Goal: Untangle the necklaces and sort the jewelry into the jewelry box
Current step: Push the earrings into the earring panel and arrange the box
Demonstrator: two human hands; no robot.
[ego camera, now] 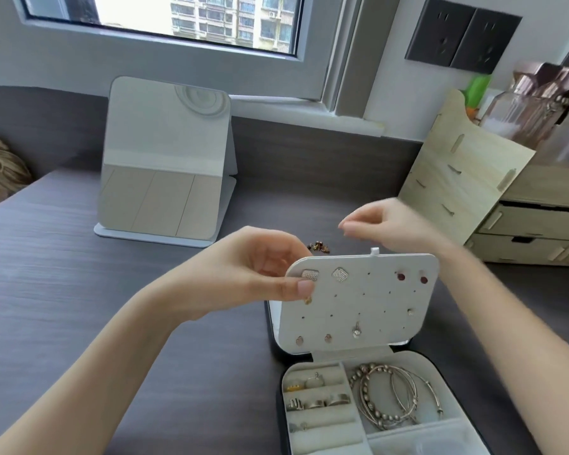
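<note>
The jewelry box (pixel 418 356) lies open on the dark grey bench (pixel 79 290), with its white earring panel (pixel 368 310) standing upright at its far edge. The left hand (pixel 260 274) pinches the panel's upper left corner, thumb in front and the other fingers (pixel 276 254) curled behind. A small gold piece (pixel 307 300) shows just under the thumb. The right hand (pixel 385 224) hovers above and behind the panel. It is blurred, with thumb and fingertips (pixel 352 226) drawn together, and I cannot tell whether they hold anything.

On the panel sit two square sparkly studs (pixel 340 275) and two red studs (pixel 401 276) along the top, and a few small earrings lower down. Inside the box, rings (pixel 316 403) sit in the padded rolls on the left side and a heap of bracelets (pixel 388 399) fills the compartment to their right.

Just behind the box a small dark-gold piece of jewelry (pixel 317 247) lies on the bench. Farther back and to the left of the box stands a folding mirror (pixel 166 165). To the right of the box is a wooden drawer organizer (pixel 506 205), and beyond it all is a window (pixel 178 21).
</note>
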